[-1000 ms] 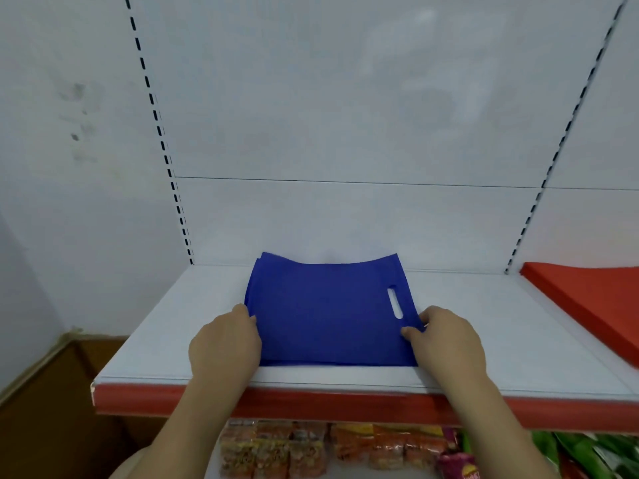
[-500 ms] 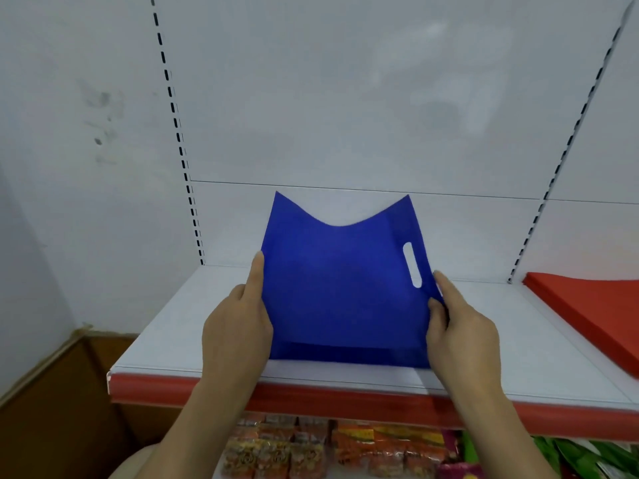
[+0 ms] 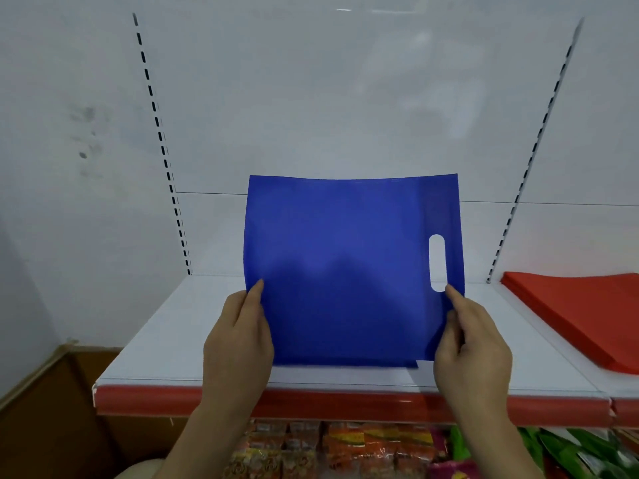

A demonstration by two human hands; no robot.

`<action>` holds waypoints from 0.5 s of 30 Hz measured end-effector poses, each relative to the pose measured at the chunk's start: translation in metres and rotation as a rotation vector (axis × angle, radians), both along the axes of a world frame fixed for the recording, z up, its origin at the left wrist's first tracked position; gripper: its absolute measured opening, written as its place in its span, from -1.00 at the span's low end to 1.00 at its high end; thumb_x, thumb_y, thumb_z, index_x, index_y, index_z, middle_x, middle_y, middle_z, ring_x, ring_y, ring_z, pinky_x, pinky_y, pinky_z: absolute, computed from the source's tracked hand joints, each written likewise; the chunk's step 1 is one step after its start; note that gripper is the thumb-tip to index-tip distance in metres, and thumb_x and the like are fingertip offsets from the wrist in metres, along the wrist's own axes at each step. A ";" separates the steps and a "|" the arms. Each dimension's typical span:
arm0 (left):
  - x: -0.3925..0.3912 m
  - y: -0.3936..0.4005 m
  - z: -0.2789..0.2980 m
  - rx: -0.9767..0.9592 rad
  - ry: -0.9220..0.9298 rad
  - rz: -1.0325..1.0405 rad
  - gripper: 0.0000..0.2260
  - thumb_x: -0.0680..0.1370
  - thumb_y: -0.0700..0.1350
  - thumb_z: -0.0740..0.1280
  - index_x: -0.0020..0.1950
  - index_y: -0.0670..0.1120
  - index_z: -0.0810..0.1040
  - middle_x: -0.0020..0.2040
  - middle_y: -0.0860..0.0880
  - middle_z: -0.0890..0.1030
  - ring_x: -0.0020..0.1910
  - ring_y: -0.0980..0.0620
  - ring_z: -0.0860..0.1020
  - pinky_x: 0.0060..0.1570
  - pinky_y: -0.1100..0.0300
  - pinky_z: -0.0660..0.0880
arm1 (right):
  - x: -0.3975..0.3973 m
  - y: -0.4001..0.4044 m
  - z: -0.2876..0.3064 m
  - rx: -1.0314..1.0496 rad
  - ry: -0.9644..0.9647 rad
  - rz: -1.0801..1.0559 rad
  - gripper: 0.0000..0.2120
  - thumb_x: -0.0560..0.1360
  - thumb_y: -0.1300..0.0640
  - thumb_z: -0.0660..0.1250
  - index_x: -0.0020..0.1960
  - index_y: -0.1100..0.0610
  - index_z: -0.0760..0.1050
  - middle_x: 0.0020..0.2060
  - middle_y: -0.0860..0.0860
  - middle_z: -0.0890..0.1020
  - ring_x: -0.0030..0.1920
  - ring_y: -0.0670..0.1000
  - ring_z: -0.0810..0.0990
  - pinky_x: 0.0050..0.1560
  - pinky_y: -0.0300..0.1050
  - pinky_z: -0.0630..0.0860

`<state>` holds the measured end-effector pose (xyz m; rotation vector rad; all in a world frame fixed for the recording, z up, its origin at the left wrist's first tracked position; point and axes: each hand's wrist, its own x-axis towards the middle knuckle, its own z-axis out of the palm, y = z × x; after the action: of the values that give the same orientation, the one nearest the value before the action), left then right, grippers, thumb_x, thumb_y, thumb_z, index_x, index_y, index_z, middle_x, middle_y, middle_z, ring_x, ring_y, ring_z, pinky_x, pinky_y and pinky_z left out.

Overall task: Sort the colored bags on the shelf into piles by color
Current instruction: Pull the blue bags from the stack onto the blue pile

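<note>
Blue non-woven fabric, thin and light by the look of it, makes up the flat carrier bag [image 3: 349, 264] that stands nearly upright between the two hands, the left hand [image 3: 238, 337] pinching its lower left edge and the right hand [image 3: 472, 344] pinching the lower right edge just below the die-cut handle slot [image 3: 437, 262]. It will likely flop and curl above the grip, so holding both side edges suits it. Beneath the grip lies the smooth white shelf [image 3: 166, 344] with its red front strip [image 3: 145, 399]; well right of the right hand rests a red bag pile [image 3: 581, 312], and snack packets [image 3: 345, 447] sit below.
</note>
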<state>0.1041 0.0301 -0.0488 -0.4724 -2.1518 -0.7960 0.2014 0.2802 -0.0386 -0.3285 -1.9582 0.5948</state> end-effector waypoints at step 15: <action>0.031 0.093 0.008 0.133 -0.096 -0.226 -0.64 0.59 -0.24 0.24 0.40 -0.18 0.46 0.15 -0.08 0.56 -0.10 0.13 0.46 -0.17 0.31 0.40 | 0.079 0.055 -0.001 -0.040 0.032 -0.221 -0.62 0.56 0.34 0.20 0.36 0.22 0.46 0.08 -0.01 0.56 -0.03 -0.15 0.45 -0.05 -0.31 0.37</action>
<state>0.1351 0.1234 -0.0403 -0.6262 -2.1399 -1.0993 0.2807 0.3348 -0.0399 -0.5496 -1.8507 0.4931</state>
